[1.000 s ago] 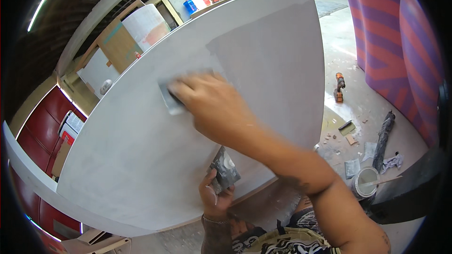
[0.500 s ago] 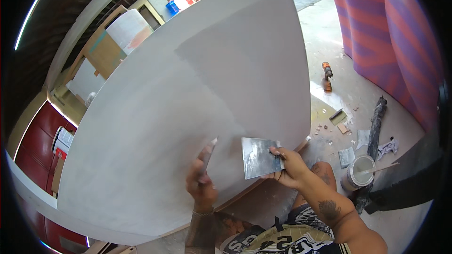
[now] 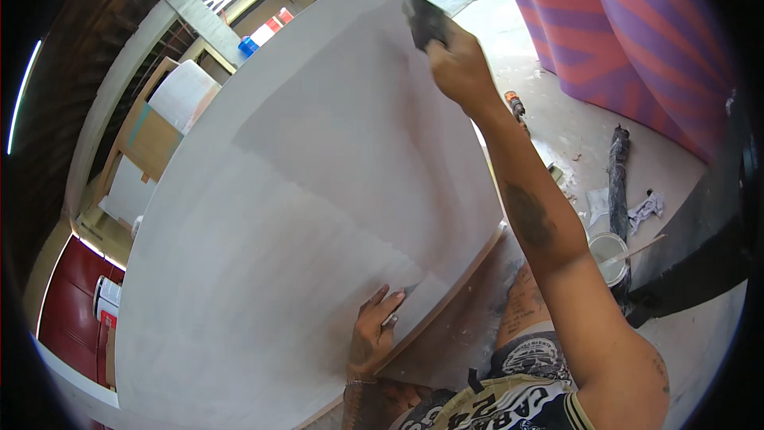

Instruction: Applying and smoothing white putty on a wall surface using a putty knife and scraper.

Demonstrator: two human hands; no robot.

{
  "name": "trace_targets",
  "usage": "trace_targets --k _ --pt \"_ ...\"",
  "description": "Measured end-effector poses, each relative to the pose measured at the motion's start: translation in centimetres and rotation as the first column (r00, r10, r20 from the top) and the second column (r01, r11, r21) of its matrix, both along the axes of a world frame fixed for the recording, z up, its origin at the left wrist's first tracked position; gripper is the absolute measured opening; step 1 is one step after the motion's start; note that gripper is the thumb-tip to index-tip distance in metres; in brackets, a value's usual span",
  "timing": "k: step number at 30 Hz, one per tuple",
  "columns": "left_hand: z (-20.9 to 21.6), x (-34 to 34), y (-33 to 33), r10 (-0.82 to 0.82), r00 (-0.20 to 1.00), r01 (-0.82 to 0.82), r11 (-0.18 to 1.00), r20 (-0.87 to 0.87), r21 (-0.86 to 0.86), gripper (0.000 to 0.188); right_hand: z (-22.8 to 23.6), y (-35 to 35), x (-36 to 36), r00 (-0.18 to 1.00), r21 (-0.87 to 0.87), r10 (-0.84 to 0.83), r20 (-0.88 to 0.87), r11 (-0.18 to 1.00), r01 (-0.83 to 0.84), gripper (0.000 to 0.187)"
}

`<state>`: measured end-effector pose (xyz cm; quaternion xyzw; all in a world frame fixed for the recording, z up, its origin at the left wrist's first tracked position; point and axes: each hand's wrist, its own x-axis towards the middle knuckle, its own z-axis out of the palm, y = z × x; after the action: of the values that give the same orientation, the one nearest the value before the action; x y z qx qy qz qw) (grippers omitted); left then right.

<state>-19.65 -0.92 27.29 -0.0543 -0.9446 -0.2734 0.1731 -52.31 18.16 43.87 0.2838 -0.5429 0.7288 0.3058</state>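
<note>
A large pale grey panel with a curved edge fills the middle of the view; a darker grey smooth patch covers its upper right part. Stretched far up to the panel's top right corner, my right hand grips a flat metal spreader, whose blade looks dark and is held at that corner. Low on the panel, near its bottom edge, is my left hand. Its fingers close round a putty knife, of which only the thin tip and a bit of the body show.
To the right on the floor stand a pail with a stick in it, a dark roll, a crumpled rag and an orange-black drill. A pink and purple striped form rises beyond. A black slab leans at the right.
My right hand has swung from the lower middle up to the panel's top corner with the spreader. My left hand has moved slightly right and down. The view has shifted.
</note>
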Motion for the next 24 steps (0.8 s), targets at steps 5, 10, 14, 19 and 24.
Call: trace_targets --k 5,10,14,19,24 --pt "-1.7 1.6 0.0 0.103 0.994 -0.108 0.980 0.037 0.168 0.047 2.8 -2.8 -2.6 0.941 0.221 -0.337 -0.032 0.916 0.335 0.043" --pt "-1.7 1.9 0.8 0.113 0.990 -0.129 0.965 0.080 0.229 0.045 3.0 -6.4 -3.5 0.809 0.165 -0.579 -0.101 0.792 0.588 0.043" --pt "-2.1 2.8 0.9 0.148 0.983 -0.173 0.951 0.112 0.256 0.043 2.5 -6.0 -0.4 0.898 0.225 -0.434 -0.071 0.870 0.439 0.043" --pt "-2.5 2.3 1.3 0.136 0.983 -0.166 0.949 0.125 0.269 0.041 2.5 -4.7 -3.2 0.863 0.150 -0.500 -0.064 0.851 0.504 0.044" --pt "-2.6 2.3 1.3 0.143 0.978 -0.183 0.939 0.153 0.292 0.039 3.1 -6.2 -2.9 0.836 0.203 -0.544 -0.071 0.813 0.546 0.045"
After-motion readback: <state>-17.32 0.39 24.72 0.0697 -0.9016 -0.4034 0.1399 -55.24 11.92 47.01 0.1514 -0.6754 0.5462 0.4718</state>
